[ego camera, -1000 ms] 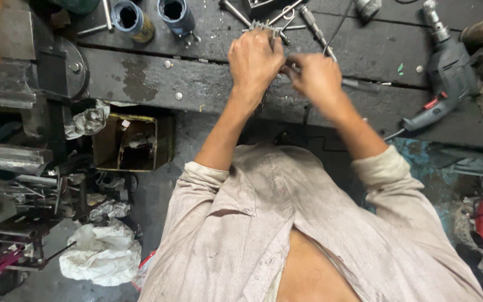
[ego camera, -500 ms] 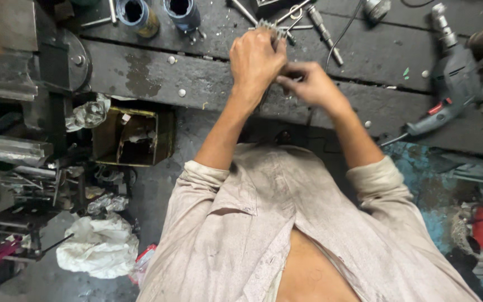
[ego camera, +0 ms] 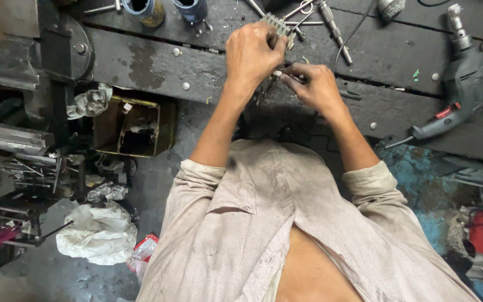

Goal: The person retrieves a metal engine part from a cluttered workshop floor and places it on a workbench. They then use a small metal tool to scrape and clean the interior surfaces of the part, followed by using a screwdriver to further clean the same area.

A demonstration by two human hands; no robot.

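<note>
While the dark surface [ego camera: 141, 56] carries a drill [ego camera: 454, 106] far right of it, the left hand [ego camera: 254, 51] clamps a small ridged metal block [ego camera: 276, 24]; stiff, light, best held by its edges. The right hand [ego camera: 314, 86] pinches a thin tool [ego camera: 286, 70] just below.

Right hand [ego camera: 312, 85] has drawn closer to left hand [ego camera: 252, 53], now just beside it at 4 o'clock (previously further apart). Left hand remains closed on the small ribbed metal part [ego camera: 275, 23], both hands slightly lower on the workbench [ego camera: 141, 59].
</note>
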